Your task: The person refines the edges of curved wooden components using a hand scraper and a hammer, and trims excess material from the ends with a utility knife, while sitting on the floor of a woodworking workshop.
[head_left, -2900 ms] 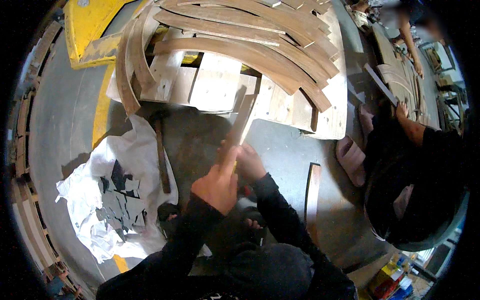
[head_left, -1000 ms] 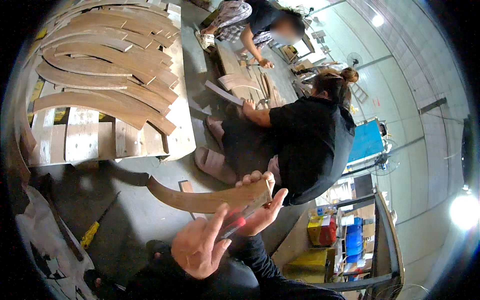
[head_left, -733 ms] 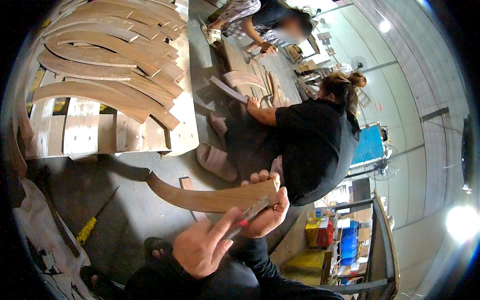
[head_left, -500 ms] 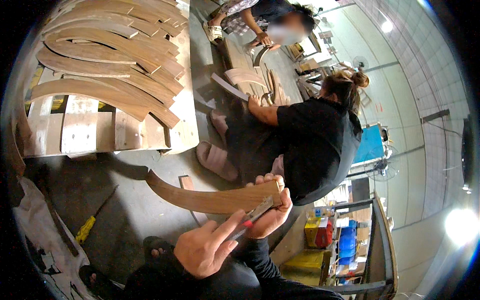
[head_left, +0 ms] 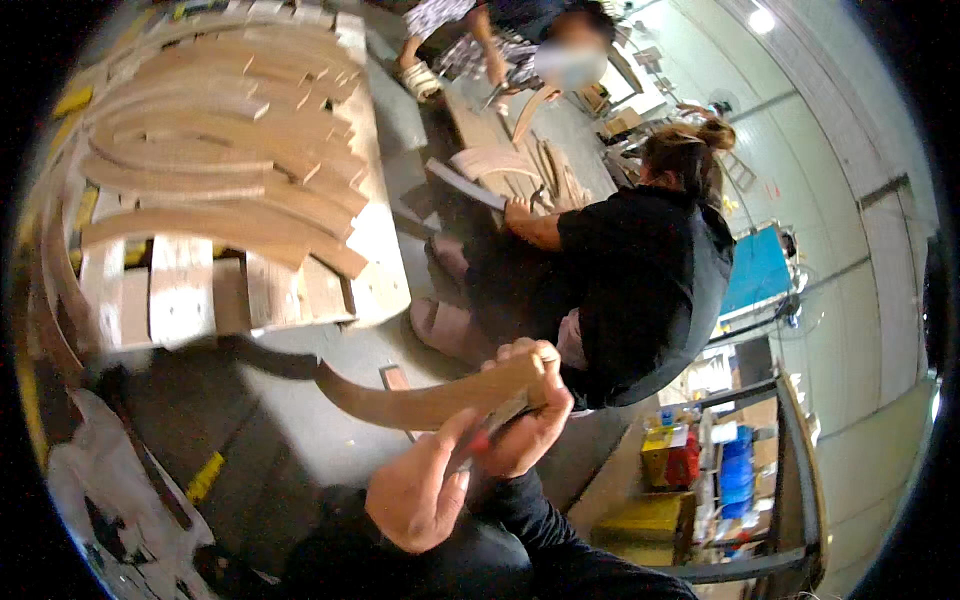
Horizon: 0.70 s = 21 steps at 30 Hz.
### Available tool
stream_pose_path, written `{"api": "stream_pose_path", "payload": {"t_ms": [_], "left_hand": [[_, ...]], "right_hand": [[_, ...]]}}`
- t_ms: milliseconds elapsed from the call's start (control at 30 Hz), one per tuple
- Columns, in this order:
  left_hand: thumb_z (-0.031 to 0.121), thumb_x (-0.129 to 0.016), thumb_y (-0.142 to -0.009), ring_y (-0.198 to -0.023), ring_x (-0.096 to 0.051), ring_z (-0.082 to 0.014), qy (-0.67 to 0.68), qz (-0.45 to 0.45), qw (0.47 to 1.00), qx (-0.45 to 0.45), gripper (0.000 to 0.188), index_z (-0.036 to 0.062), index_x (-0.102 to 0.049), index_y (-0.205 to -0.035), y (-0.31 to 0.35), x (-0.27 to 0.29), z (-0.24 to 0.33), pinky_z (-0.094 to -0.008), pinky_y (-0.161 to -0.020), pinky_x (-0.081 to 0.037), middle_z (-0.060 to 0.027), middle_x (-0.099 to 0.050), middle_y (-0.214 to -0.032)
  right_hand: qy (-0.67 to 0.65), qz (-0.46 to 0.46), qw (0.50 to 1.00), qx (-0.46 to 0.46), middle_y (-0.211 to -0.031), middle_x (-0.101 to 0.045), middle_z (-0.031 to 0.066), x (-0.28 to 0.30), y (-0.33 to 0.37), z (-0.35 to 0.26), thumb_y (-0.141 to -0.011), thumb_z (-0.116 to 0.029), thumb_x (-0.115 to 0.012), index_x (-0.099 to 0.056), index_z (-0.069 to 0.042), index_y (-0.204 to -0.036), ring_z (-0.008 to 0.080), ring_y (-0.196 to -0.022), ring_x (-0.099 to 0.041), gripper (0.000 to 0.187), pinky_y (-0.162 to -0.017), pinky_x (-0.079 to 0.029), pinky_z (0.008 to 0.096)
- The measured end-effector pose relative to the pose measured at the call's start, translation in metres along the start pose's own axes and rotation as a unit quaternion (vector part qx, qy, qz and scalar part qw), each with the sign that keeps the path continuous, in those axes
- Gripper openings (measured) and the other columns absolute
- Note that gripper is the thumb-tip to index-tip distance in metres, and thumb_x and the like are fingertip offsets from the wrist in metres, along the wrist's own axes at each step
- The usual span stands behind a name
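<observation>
My right hand (head_left: 530, 425) grips one end of a curved wooden piece (head_left: 425, 402), its fingers wrapped behind the wood and its thumb at the end. The wood's free end reaches toward the left. My left hand (head_left: 415, 500) is closed on a slim, grey, knife-like tool with a red part (head_left: 478, 442), blurred by motion. The tool lies along the lower face of the wood near my right hand. Whether its tip touches the wood, I cannot tell.
A pallet (head_left: 185, 300) at upper left bears a heap of curved wooden pieces (head_left: 230, 215). A yellow-handled tool (head_left: 205, 478) lies on the floor. A person in black (head_left: 640, 290) sits close ahead, another person (head_left: 485, 45) farther off. A shelf (head_left: 790, 460) with containers stands at right.
My view has shifted a little, so the pallet and floor sit farther right and lower. Both my hands keep their holds. The far person's hands and wooden piece have changed position.
</observation>
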State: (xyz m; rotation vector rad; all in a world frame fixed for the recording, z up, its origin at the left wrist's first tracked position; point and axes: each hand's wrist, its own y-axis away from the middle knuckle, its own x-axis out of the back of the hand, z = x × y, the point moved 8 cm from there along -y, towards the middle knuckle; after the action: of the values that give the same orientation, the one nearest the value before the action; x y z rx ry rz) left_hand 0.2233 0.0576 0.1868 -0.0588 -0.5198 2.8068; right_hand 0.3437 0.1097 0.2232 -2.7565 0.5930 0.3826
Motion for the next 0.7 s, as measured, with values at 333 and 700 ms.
{"api": "stream_pose_path", "payload": {"t_ms": [333,700], "left_hand": [[0.041,-0.041,-0.091,-0.09,-0.059,-0.0376,-0.128,0.017,0.991,0.031,0.058,-0.0035,-0.039,-0.128,-0.004,0.029,0.02,-0.0382,-0.072,-0.048,-0.0234,-0.056,-0.106],[0.044,-0.045,-0.087,-0.062,-0.057,-0.0338,-0.316,-0.01,0.948,-0.031,0.049,0.0099,-0.052,-0.122,-0.01,0.069,0.038,-0.0398,-0.053,-0.044,-0.0144,-0.055,-0.072]], "right_hand": [[-0.037,-0.097,0.994,-0.029,-0.094,-0.042,0.0027,-0.028,0.013,0.017,-0.083,-0.021,-0.044,-0.044,-0.006,-0.099,0.0101,-0.086,-0.038,0.022,-0.079,-0.03,0.0221],[0.014,-0.134,0.988,0.075,-0.093,-0.042,0.0048,-0.052,0.011,-0.001,-0.081,-0.032,-0.044,-0.047,-0.004,-0.094,0.0126,-0.088,-0.04,0.031,-0.079,-0.031,0.0238]]}}
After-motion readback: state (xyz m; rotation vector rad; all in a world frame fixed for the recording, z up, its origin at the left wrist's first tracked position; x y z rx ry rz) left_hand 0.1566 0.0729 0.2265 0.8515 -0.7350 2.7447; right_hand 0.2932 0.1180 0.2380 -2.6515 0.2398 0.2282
